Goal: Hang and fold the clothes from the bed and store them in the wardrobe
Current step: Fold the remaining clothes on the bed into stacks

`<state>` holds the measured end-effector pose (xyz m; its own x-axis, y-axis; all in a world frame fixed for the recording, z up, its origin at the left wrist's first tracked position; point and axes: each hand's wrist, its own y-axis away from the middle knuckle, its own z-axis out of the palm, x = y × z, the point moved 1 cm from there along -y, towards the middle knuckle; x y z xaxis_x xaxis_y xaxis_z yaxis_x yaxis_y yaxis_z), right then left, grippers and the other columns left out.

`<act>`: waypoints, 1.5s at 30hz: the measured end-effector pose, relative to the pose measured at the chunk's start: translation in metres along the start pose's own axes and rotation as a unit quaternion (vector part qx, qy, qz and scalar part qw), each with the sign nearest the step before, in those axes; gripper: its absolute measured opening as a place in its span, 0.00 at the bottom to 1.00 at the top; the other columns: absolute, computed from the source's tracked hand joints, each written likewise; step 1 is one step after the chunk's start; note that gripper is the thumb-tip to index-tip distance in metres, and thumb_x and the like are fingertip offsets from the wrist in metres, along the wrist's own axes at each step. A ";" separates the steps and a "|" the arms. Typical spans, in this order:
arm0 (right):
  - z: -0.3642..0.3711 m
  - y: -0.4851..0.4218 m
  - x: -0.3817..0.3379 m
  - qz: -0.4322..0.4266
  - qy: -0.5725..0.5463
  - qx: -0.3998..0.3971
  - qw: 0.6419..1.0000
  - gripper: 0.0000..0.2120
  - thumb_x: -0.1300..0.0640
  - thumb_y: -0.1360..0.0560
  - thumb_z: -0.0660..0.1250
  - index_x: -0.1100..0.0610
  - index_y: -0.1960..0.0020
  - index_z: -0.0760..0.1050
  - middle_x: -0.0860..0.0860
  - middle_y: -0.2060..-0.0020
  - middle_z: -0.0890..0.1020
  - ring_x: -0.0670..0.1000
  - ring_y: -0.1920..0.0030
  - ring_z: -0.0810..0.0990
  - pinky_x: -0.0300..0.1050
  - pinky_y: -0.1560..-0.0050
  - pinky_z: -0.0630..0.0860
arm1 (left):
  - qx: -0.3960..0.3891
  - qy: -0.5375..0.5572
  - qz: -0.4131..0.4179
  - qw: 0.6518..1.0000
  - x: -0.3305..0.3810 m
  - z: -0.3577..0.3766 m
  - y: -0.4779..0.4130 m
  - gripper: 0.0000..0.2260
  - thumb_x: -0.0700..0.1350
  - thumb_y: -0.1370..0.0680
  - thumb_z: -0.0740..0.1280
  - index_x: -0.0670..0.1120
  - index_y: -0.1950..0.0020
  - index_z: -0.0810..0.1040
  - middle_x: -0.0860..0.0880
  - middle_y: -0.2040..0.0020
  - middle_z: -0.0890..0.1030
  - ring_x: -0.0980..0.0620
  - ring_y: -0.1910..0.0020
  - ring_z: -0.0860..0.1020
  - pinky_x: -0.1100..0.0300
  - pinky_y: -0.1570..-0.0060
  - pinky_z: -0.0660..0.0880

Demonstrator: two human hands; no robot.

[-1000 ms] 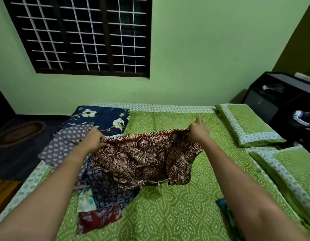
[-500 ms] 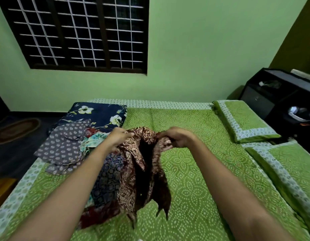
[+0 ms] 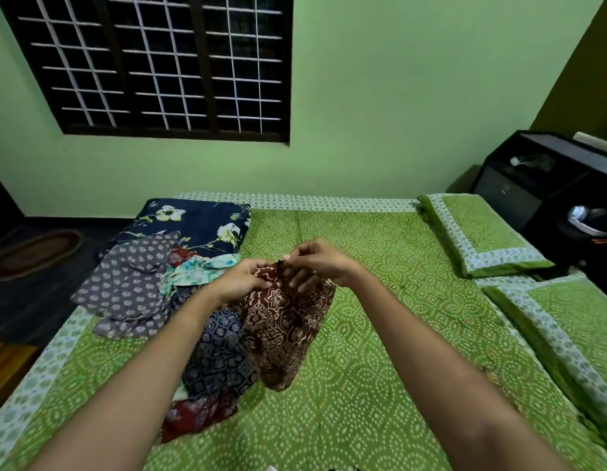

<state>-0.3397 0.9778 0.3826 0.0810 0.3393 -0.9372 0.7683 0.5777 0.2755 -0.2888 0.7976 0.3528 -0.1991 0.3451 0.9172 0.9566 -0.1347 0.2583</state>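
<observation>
Brown printed garment [image 3: 282, 329], seemingly doubled, in left hand [image 3: 242, 279] and right hand [image 3: 319, 264].

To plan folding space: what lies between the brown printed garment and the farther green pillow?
Between garment and pillow, only bare bedsheet; head view shows it.

— What is on the far side of the room?
— A dark-framed window [image 3: 166, 62] with a white grille of small squares, set in a plain green wall [image 3: 397, 96]. The panes look dark.
— And to the right?
— A far pillow [image 3: 482, 232] and a near pillow [image 3: 574, 328], both green with pale printed borders, lying flat and just beside each other. Past them stands a black cabinet [image 3: 546, 154] with a grey drawer [image 3: 506, 195]. Something white lies on its open shelf, too blurred to name.
— On the left?
— A dark floor [image 3: 30, 300], and on it an oval brown rug [image 3: 33, 253].
</observation>
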 end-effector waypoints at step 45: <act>-0.005 0.005 0.022 -0.179 0.667 0.060 0.721 0.09 0.59 0.20 0.59 0.58 0.46 0.77 0.49 0.63 0.76 0.48 0.59 0.73 0.50 0.32 0.56 | 0.089 -0.485 0.055 0.869 -0.030 -0.021 0.001 0.30 0.27 0.24 0.55 0.58 0.32 0.65 0.45 0.50 0.76 0.55 0.67 0.71 0.65 0.69 0.71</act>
<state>-0.3372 0.9919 0.3648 -0.7573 0.6424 0.1174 0.6440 0.7645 -0.0293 -0.2865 0.7674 0.3324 0.0865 0.9704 0.2254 0.9933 -0.1014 0.0553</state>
